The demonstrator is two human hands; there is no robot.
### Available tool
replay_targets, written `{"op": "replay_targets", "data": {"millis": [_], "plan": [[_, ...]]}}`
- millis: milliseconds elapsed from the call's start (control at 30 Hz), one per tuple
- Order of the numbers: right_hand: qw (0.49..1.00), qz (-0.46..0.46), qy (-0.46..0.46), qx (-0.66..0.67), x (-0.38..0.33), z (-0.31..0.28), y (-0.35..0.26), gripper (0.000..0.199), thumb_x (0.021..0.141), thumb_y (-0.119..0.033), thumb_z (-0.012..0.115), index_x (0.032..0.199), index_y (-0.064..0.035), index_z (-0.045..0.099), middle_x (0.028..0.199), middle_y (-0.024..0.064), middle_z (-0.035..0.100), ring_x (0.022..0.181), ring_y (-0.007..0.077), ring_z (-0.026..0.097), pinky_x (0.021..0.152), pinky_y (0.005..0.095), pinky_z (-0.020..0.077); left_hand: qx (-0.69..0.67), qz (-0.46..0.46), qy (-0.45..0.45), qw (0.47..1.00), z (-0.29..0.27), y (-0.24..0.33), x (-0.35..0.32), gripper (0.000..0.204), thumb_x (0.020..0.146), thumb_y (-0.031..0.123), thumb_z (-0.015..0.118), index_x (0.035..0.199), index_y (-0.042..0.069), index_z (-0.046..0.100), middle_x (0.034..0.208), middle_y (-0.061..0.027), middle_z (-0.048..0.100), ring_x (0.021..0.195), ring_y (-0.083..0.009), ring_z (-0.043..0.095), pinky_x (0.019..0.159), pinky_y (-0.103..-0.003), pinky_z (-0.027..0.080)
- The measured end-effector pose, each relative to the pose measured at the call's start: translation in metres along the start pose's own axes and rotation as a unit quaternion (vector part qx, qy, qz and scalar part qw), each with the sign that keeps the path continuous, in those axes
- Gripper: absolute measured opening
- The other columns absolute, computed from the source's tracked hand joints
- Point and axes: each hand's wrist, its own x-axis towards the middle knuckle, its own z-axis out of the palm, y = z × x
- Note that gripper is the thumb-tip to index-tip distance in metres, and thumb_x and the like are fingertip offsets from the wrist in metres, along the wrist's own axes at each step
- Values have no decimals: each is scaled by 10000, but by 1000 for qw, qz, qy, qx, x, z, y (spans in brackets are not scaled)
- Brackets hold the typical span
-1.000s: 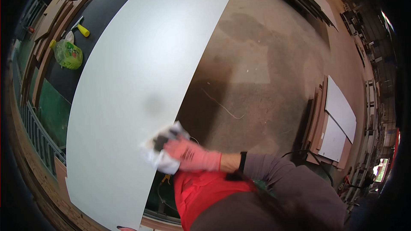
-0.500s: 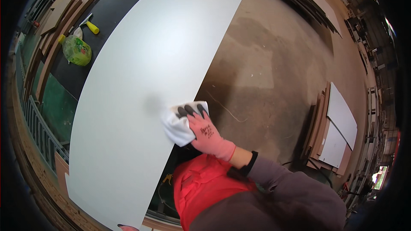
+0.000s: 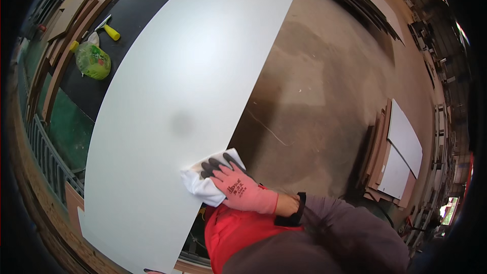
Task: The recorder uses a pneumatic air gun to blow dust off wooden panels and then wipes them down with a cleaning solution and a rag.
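My right hand (image 3: 234,185), in a pink glove with dark fingertips, presses a folded white cloth (image 3: 197,185) against the large white panel (image 3: 152,96). Its fingers lie over the cloth, which sits at the panel's right edge and hangs slightly past it. At the bottom rim of the picture just a sliver of my left hand (image 3: 152,271), with a dark gloved fingertip, shows by the panel's near end. The rest of that hand is out of the picture. A faint grey round shade lies on the panel ahead of the cloth.
Left of the panel, a black board (image 3: 127,12) carries a green-tinted plastic bottle (image 3: 94,62) and a yellow-handled squeegee (image 3: 110,31). A metal rack (image 3: 50,144) stands at the left. Stacked panels (image 3: 403,147) lean at right on the concrete floor (image 3: 309,71).
My right hand has slid the cloth toward me along the panel's right edge. Less of my left hand shows at the bottom rim.
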Motion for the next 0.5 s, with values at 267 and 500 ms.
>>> {"op": "replay_targets", "data": {"millis": [267,500], "plan": [[941,121,263,-178,100,-66,126,566,691,-107,565,1199,101,429,1210,273,461,1155,418,410,1062,467,243,-222,-19,-56,973,-3,8,1,388,946,229,382,1234,-25,433,1210,-180,487,1057,-315,496,834,-403,452],[862,281,334,-261,191,-125,199,501,783,-319,554,1155,13,504,1250,194,461,1197,344,390,1059,437,236,-395,-27,-113,911,2,-4,12,409,953,280,378,1217,-25,445,1180,-160,508,1010,-299,523,820,-388,469]]}}
